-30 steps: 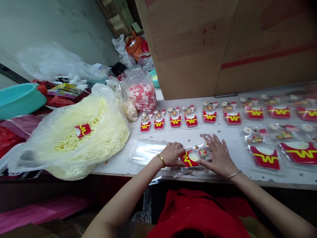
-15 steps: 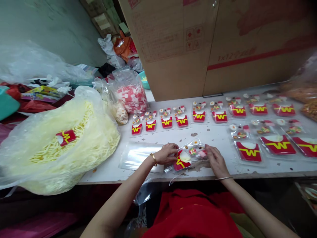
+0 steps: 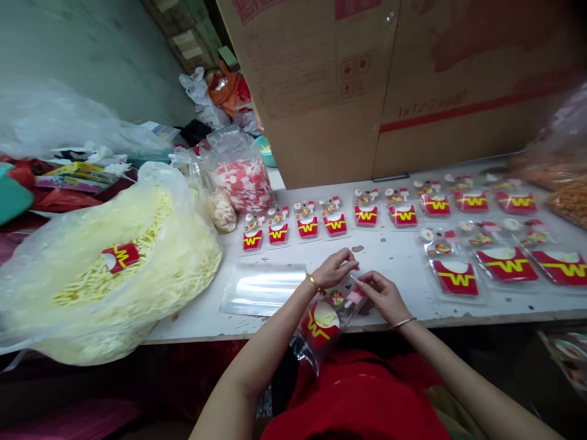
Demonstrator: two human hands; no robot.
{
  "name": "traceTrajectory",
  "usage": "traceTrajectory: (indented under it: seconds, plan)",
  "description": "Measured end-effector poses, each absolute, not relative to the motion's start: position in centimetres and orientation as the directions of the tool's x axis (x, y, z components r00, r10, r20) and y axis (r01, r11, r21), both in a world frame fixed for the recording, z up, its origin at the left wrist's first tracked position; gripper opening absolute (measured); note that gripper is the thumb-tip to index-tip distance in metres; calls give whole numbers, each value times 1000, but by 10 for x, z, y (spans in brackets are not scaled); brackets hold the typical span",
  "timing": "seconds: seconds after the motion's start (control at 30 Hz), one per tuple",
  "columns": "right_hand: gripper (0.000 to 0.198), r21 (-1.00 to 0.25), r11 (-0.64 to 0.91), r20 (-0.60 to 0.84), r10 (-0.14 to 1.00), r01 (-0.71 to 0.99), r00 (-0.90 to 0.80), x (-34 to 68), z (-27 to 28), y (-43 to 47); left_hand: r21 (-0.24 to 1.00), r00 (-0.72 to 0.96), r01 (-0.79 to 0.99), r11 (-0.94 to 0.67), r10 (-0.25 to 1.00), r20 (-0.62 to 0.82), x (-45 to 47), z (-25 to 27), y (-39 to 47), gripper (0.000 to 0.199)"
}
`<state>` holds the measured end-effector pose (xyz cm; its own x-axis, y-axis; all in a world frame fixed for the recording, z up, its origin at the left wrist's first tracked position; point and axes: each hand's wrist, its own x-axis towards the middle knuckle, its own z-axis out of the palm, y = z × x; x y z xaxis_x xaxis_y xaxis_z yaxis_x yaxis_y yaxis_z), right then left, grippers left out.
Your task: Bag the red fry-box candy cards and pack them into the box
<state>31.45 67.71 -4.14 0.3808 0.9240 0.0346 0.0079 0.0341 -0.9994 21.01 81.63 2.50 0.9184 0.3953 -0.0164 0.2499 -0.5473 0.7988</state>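
A clear plastic bag (image 3: pixel 302 351) lies tilted at the table's front edge, its lower end hanging over toward my red clothing. Inside are a red toy fries box (image 3: pixel 320 327) with a yellow W, a round colourful toy piece (image 3: pixel 337 298) and a pink toy popsicle (image 3: pixel 355 296). At the bag's upper end my left hand (image 3: pixel 337 270) has its fingers closed in a pinch. My right hand (image 3: pixel 384 298) pinches the bag's upper right edge, thumb and fingers together. My hands partly hide the small pieces at that end.
A stack of flat clear bags (image 3: pixel 263 290) lies left of my hands. Several filled packs (image 3: pixel 365 215) line the back and right (image 3: pixel 457 278). A big bag of toy fries (image 3: pixel 192 275) carries a loose red box (image 3: pixel 120 258). A tall carton (image 3: pixel 321 122) stands behind.
The filled bag has come toward me and now overhangs the table edge. My left hand has moved from the fries box to the bag's upper end; my right hand has moved closer to it.
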Motion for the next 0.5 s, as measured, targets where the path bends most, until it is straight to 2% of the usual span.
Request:
traceTrajectory:
  seconds: [0.07, 0.13, 0.23, 0.3, 0.4, 0.47, 0.5]
  plan:
    - [31, -999, 35, 33, 901, 4, 433, 317, -37, 683, 858, 909, 261, -443, 412, -64, 214, 27, 817, 22]
    - [31, -998, 47, 59, 868, 37, 493, 322, -28, 693, 867, 881, 273, -416, 469, -52, 220, 30, 819, 24]
    - [28, -996, 69, 93, 785, 62, 612, 336, -15, 710, 880, 781, 271, -390, 624, 36, 236, 33, 827, 26]
    - [39, -997, 68, 66, 732, 24, 678, 347, -11, 715, 920, 636, 227, -318, 764, 108, 251, 35, 834, 28]
    - [57, -989, 38, -48, 836, -145, 547, 365, -12, 705, 971, 450, 154, -184, 888, 97, 277, 40, 834, 32]
    - [54, -982, 22, -69, 884, -189, 461, 387, -15, 688, 974, 480, 140, -178, 873, 91, 296, 44, 823, 31]
    - [52, -985, 28, -57, 878, -170, 476, 404, -15, 677, 964, 522, 143, -224, 845, 119, 306, 46, 816, 30]
